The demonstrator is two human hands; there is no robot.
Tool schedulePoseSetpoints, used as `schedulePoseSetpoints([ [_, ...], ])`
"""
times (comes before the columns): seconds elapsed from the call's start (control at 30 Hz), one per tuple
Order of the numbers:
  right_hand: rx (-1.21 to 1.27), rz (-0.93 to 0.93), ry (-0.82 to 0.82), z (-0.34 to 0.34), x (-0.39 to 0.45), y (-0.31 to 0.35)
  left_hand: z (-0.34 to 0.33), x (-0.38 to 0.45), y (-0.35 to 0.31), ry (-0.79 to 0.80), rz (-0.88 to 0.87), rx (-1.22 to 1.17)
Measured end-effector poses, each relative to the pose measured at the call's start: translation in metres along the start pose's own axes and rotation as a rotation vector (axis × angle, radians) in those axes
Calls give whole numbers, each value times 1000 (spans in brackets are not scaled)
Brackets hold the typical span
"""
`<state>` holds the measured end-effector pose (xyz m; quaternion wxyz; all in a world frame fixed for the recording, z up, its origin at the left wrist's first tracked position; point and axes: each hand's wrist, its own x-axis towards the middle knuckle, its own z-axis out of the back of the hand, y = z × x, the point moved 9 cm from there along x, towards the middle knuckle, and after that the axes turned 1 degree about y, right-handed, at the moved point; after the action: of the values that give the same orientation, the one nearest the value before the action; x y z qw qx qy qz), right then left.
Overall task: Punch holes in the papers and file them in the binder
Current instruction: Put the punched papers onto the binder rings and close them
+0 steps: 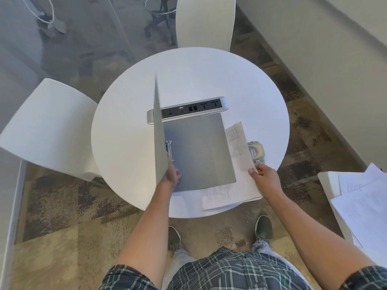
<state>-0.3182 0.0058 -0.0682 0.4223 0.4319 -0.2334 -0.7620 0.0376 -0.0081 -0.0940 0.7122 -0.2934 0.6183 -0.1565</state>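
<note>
A grey binder [199, 151] lies open on the round white table [129, 147], its metal ring mechanism [169, 149] showing near the spine. My left hand [172, 176] holds the front cover [158, 135], which stands almost upright. Printed papers [240, 183] lie at the binder's right and partly under it. My right hand [265, 176] pinches the edge of a sheet that curls up. A metal hole punch [256, 151] sits behind that sheet, partly hidden by it.
A silver power-socket strip [199, 106] sits in the table's middle behind the binder. White chairs stand at the left [48, 130] and far side [205, 21]. More loose papers [362, 204] lie on a surface at the right. My shoes are under the table's near edge.
</note>
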Motion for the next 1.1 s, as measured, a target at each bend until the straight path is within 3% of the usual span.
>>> schedulePoseSetpoints([
  [0.07,8,12,-30,8,-2,-2,5,-7,-12,-11,-32,-111],
  [0.23,73,15,-121,41,-2,-13,10,-22,-9,17,76,-277],
  [0.57,269,40,-320,110,-5,-27,14,-16,-9,78,136,-329],
  [0.9,549,96,-470,138,-6,17,21,-21,-14,86,185,-336],
  [1.1,599,54,-319,114,5,26,29,-18,-25,50,157,-148],
])
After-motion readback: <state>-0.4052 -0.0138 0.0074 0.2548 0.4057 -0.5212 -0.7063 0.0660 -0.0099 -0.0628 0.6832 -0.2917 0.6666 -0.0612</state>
